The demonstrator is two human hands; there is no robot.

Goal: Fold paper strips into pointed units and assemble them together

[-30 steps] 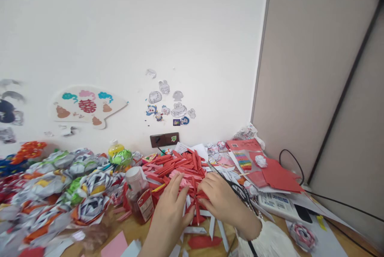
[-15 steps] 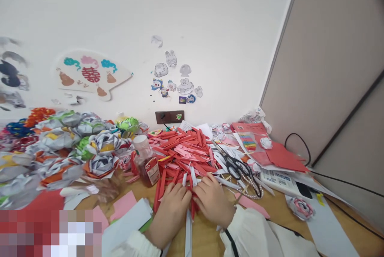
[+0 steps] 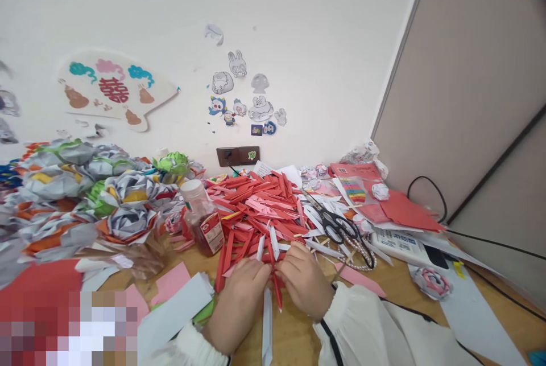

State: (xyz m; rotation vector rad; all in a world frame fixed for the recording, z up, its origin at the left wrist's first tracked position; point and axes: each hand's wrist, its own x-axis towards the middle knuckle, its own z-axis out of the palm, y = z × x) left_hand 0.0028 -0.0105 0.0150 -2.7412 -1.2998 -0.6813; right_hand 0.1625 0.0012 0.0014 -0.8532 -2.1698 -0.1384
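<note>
Between my two hands is a folded red paper strip [image 3: 277, 291], its pointed end hanging toward me. My left hand [image 3: 244, 292] pinches it from the left with bent fingers. On the other side my right hand [image 3: 301, 278] is closed on the same strip, thumb and fingertips close together. Just beyond my fingers lies a heap of folded red and pink paper strips [image 3: 256, 206]. A long white folded strip [image 3: 267, 326] lies on the table below my hands. White strips [image 3: 273, 241] also stick out of the heap near my fingertips.
Left of the heap stands a bottle [image 3: 203, 223] of red liquid. Black-handled scissors [image 3: 335, 221] and a bead string [image 3: 362, 260] lie to the right. Folded paper flowers [image 3: 128, 218] crowd the left side. White paper sheets [image 3: 179, 312] lie by my left forearm.
The view has shifted slightly. The red strip now shows more plainly between my hands, its tip pointing down toward me. Both hands stay close together in nearly the same place.
</note>
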